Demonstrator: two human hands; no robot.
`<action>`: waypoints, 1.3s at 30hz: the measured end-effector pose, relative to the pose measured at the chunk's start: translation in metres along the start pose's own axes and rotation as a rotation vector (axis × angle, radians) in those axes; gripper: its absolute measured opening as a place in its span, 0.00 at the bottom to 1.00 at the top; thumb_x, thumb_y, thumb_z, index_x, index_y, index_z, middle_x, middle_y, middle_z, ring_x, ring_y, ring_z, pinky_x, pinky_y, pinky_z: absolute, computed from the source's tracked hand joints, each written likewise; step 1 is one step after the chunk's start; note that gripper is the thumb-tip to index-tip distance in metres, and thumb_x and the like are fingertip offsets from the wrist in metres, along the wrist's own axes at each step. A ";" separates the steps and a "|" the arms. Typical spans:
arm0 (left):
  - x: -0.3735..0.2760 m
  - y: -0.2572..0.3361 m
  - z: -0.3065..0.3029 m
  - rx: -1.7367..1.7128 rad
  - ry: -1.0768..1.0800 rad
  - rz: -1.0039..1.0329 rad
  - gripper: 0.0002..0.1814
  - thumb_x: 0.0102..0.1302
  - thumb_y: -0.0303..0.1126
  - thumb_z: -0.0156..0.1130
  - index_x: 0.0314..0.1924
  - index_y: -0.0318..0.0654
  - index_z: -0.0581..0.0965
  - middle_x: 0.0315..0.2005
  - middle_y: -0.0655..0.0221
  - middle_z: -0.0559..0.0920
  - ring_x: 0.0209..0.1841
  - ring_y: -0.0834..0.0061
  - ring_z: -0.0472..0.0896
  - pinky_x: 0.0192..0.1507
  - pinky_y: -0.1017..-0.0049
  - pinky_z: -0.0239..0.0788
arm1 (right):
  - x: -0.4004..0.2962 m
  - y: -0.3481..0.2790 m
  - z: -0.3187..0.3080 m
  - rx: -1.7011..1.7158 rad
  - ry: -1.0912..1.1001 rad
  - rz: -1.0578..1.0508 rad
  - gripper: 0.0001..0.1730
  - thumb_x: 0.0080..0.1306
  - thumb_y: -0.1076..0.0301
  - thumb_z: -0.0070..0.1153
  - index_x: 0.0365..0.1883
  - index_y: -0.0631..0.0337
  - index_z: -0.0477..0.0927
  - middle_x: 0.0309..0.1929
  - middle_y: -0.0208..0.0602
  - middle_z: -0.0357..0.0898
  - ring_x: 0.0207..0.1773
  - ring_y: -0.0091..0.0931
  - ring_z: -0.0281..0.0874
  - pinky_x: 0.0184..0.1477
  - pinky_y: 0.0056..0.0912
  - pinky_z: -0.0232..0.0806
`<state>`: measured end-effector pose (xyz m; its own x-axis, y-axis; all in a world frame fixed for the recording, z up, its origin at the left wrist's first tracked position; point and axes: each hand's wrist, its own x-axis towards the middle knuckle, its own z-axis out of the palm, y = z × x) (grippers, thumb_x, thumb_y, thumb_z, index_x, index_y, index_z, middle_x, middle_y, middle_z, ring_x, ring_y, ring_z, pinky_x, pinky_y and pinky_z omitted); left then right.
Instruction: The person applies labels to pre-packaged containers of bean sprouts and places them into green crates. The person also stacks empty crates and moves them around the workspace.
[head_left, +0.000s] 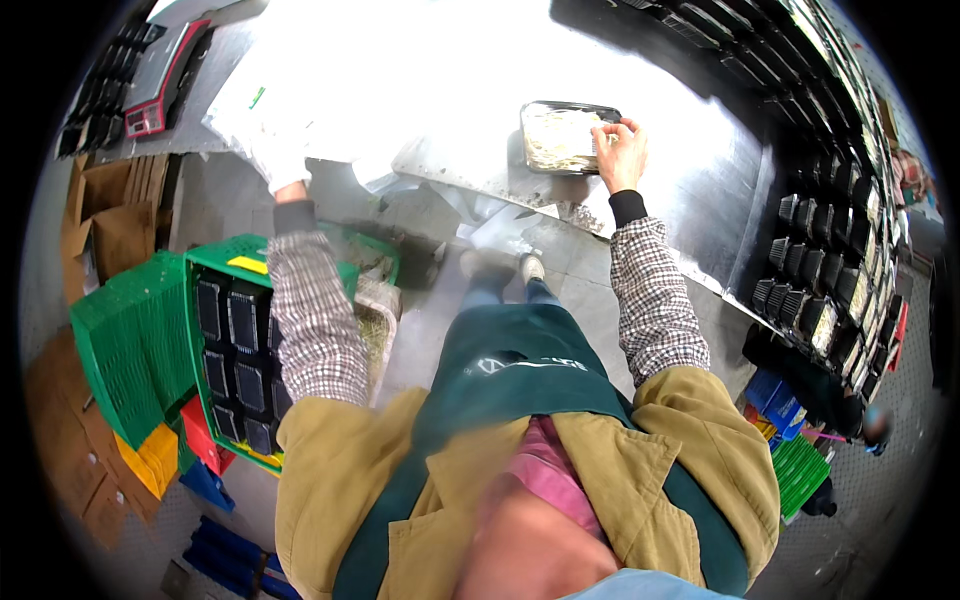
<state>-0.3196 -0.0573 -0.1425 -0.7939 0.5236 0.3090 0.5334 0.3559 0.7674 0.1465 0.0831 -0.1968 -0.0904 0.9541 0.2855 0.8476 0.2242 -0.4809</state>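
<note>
A black plastic tray (561, 139) filled with pale, thin strands, perhaps sprouts, lies on the brightly lit metal table (480, 169). Over its right end, my right hand (624, 154) bends its fingers, the thumb and fingertips close together at the strands. Whether they pinch anything is unclear. At the table's left front edge is my left hand (279, 169), its fingers lost in white glare and what looks like thin plastic film (232, 124). I cannot make out what it grips.
Stacked black trays (806, 247), some filled, line the table's right side. A red-trimmed scale (154, 94) stands far left. Below are a green crate (191, 300) of black trays and cardboard boxes (120, 217). Plastic scraps (499, 229) litter the floor. Another person (874, 424) is partly visible right.
</note>
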 end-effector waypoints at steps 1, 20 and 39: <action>-0.030 0.031 -0.018 -0.210 0.035 -0.174 0.19 0.60 0.31 0.61 0.48 0.27 0.73 0.45 0.56 0.78 0.45 0.71 0.77 0.50 0.74 0.67 | -0.002 -0.002 0.003 0.006 0.021 -0.008 0.18 0.52 0.57 0.64 0.36 0.58 0.76 0.50 0.43 0.69 0.55 0.39 0.65 0.56 0.44 0.57; -0.522 0.073 -0.181 -0.413 0.188 -0.796 0.11 0.62 0.33 0.58 0.43 0.39 0.79 0.32 0.68 0.82 0.29 0.79 0.78 0.36 0.78 0.70 | 0.013 -0.044 -0.035 0.959 -1.263 0.281 0.13 0.64 0.67 0.55 0.45 0.61 0.73 0.47 0.37 0.75 0.50 0.30 0.72 0.47 0.41 0.70; -0.746 -0.051 -0.483 -0.320 0.893 -1.005 0.13 0.66 0.28 0.53 0.48 0.30 0.75 0.42 0.65 0.80 0.40 0.81 0.78 0.41 0.82 0.72 | -0.564 -0.561 -0.003 0.973 -1.394 -1.610 0.37 0.50 0.75 0.60 0.60 0.56 0.65 0.59 0.40 0.65 0.62 0.33 0.63 0.62 0.36 0.56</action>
<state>0.1049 -0.8400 -0.1413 -0.7745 -0.5620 -0.2903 -0.3674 0.0261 0.9297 -0.2763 -0.5813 -0.0850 -0.7074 -0.6012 0.3717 -0.6062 0.2456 -0.7564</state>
